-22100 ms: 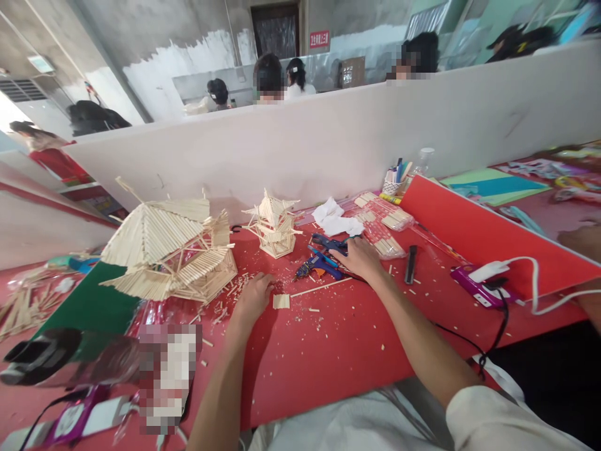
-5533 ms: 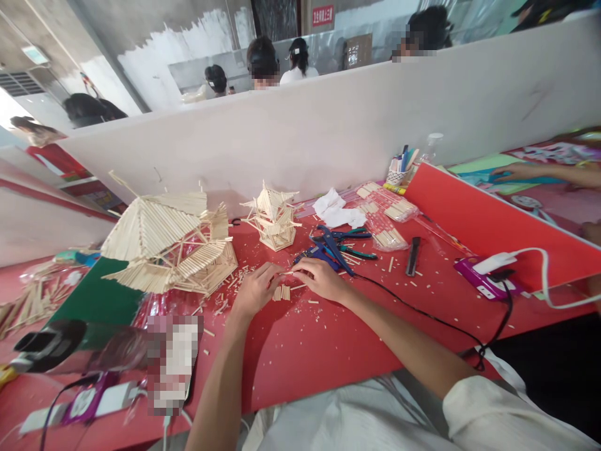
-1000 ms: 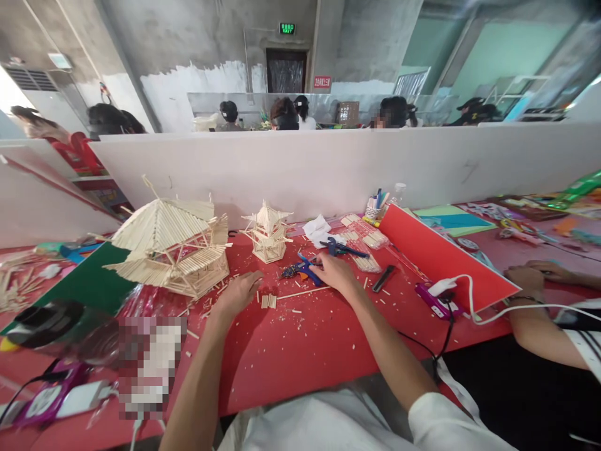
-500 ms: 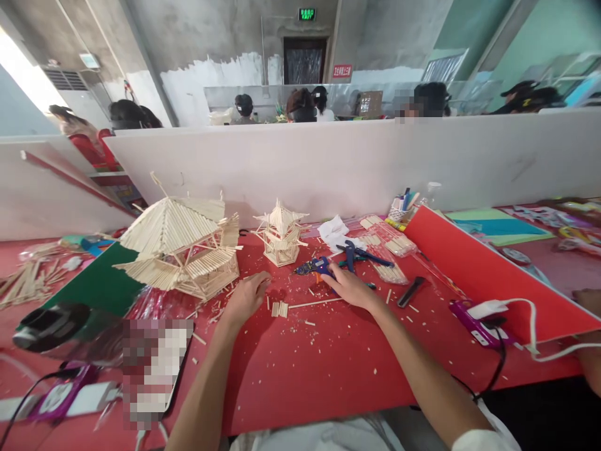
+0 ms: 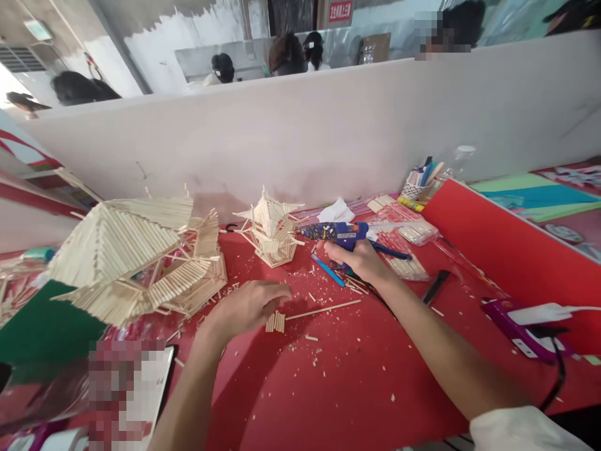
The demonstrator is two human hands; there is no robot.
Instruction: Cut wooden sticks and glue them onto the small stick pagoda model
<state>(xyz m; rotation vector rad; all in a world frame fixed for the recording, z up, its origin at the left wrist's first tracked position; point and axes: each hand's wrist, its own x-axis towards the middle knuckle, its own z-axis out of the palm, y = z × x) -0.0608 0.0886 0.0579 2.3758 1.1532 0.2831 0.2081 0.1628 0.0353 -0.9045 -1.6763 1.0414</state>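
From where I stand, the right hand [image 5: 369,260] has its grip wrapped round a blue glue gun [image 5: 334,233] at one o'clock, nozzle toward nine, near the small stick model [image 5: 271,233] at twelve; a careless swing could knock that. The left hand [image 5: 248,304], fingers apart, hangs by a stick panel [image 5: 275,322] at seven, where a drip might burn it.

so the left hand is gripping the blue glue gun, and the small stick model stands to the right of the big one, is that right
Not quite: the right hand is gripping the blue glue gun, not the left hand, as the head view shows. The small stick model does stand to the right of the big one.
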